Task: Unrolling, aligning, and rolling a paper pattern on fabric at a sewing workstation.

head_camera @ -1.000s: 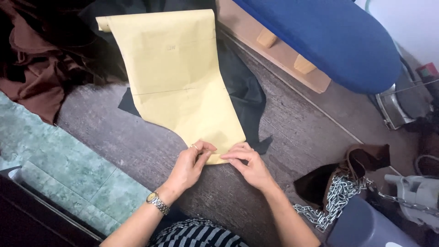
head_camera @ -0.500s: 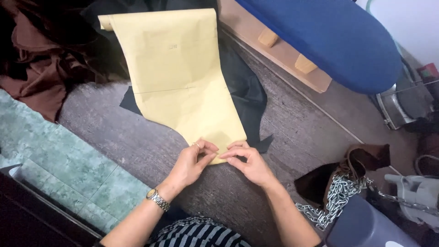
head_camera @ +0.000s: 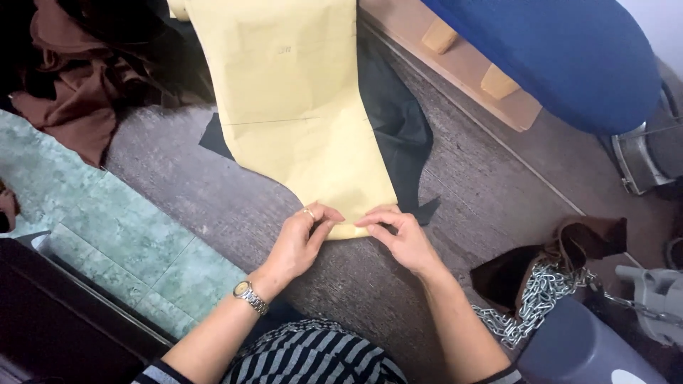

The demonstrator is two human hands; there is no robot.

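A long yellow paper pattern (head_camera: 292, 107) lay flat on the grey table, running away from the person and narrowing toward its rounded near end. A faint straight line crossed it about midway. It rested on a piece of black fabric (head_camera: 398, 128), which showed along its right edge and as a small dark corner at its left. Fingertips touched its near end from both sides.

sewing workshop, paper pattern (head_camera: 299, 107) on black fabric (head_camera: 398, 128), ironing board (head_camera: 569, 57)
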